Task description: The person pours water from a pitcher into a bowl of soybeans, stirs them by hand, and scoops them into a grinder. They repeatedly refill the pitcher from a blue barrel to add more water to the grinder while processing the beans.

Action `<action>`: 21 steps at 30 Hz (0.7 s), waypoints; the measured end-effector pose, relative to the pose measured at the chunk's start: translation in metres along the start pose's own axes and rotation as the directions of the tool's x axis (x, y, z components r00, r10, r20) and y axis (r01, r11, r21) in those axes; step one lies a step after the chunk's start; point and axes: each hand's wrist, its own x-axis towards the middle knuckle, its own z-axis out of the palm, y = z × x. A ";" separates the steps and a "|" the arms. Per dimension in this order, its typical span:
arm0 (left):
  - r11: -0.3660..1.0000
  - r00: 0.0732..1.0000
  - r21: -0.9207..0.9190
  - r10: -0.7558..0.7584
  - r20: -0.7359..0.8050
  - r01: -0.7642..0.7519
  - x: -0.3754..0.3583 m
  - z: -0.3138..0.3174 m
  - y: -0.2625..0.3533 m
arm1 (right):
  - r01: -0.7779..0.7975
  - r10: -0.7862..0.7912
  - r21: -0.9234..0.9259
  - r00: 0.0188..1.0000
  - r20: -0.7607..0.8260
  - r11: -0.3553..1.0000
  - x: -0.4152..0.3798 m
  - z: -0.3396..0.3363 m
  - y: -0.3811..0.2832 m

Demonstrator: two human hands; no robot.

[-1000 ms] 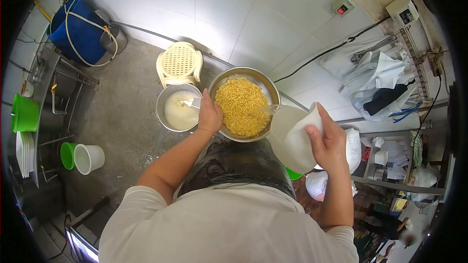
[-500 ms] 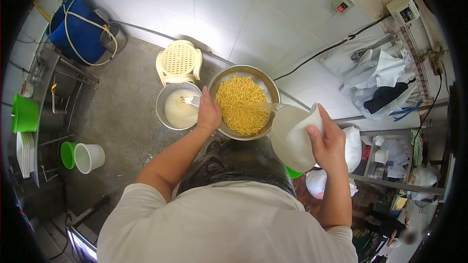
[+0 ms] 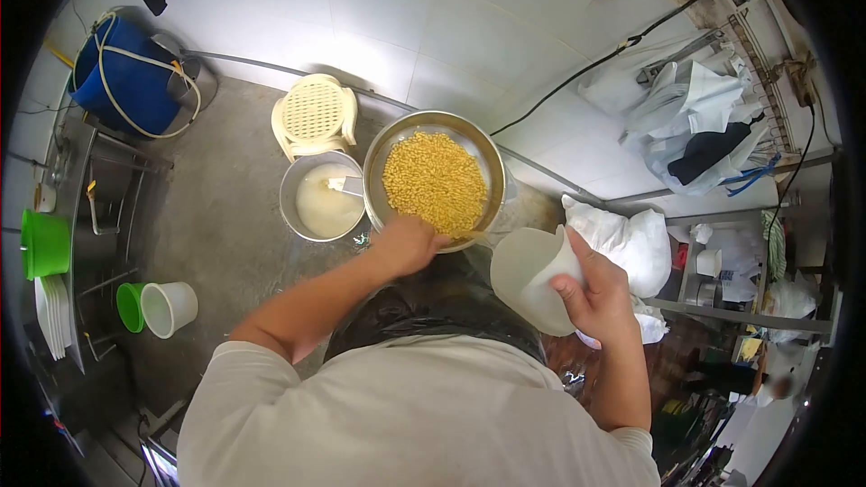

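Observation:
A wide metal basin holds yellow soaked beans, probably soybeans. My left hand is closed over the basin's near left rim, its fingers bent beside the beans; the fingertips are partly hidden. My right hand grips a white plastic jug by its side, to the right of the basin. The jug tilts toward the basin, and a thin stream of water runs from its mouth to the basin's near edge. Left of the basin stands a metal pot of cloudy whitish liquid, with a white-and-metal utensil in it.
A cream plastic stool stands behind the pot. Further left are a blue barrel with a hose, a green bucket and a white bucket. White sacks and a shelf stand at right. Beyond it is another person.
My left hand has moved from the basin's left rim to its near rim. The jug has drawn back from over the beans toward me, and its stream has thinned.

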 end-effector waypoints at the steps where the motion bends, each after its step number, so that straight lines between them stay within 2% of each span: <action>1: 0.993 0.981 -0.110 -0.017 0.194 0.039 -0.001 0.004 0.010 | 0.015 -0.015 0.015 1.000 -0.011 1.000 -0.002 0.000 0.003; 2: 0.994 0.980 -0.108 -0.012 0.197 0.034 0.002 0.014 0.014 | 0.031 -0.031 0.029 0.999 -0.022 0.999 -0.003 0.000 0.005; 4: 0.989 0.990 -0.117 0.099 0.101 -0.087 0.012 0.036 0.021 | 0.014 -0.014 0.014 0.999 -0.032 1.000 -0.006 -0.002 0.007; 5: 0.979 0.983 -0.190 0.098 0.158 -0.067 0.026 0.041 0.026 | 0.004 -0.004 0.000 0.999 -0.036 1.000 -0.006 -0.003 0.008; 9: 0.958 0.987 -0.282 0.090 0.134 -0.050 0.086 0.092 0.044 | -0.110 0.109 -0.011 0.990 -0.094 0.994 0.004 0.001 0.012; 11: 0.878 0.998 -0.477 -0.002 0.066 0.033 0.115 0.102 0.052 | -0.111 0.111 0.012 0.980 -0.167 0.994 0.014 0.006 0.021; 12: 0.879 0.998 -0.476 0.005 0.061 0.024 0.131 0.112 0.052 | -0.110 0.110 0.008 0.979 -0.175 0.994 0.021 0.006 0.020; 14: 0.797 0.988 -0.600 -0.138 -0.068 0.070 0.160 0.122 0.048 | -0.177 0.174 -0.007 0.975 -0.140 0.984 0.038 0.006 0.017; 15: 0.799 0.989 -0.598 -0.132 -0.074 0.062 0.168 0.114 0.047 | -0.177 0.171 -0.028 0.975 -0.144 0.984 0.044 0.007 0.019; 16: 0.936 0.991 -0.334 0.079 -0.107 -0.110 0.173 0.099 0.044 | -0.175 0.168 -0.032 0.974 -0.152 0.984 0.050 0.006 0.017; 17: 0.957 0.956 -0.041 0.283 -0.077 -0.287 0.177 0.085 0.040 | -0.168 0.162 -0.040 0.978 -0.133 0.985 0.057 0.004 0.013; 18: 0.957 0.955 -0.040 0.284 -0.082 -0.288 0.179 0.068 0.039 | -0.163 0.156 -0.049 0.981 -0.111 0.985 0.061 0.004 0.009; 20: 0.936 0.958 0.235 0.280 -0.056 -0.260 0.183 0.039 0.033 | -0.124 0.119 -0.030 0.985 -0.128 0.992 0.069 0.004 0.007; 21: 0.936 0.958 0.238 0.280 -0.060 -0.259 0.186 0.032 0.024 | -0.091 0.088 -0.022 0.990 -0.114 0.996 0.072 0.002 0.004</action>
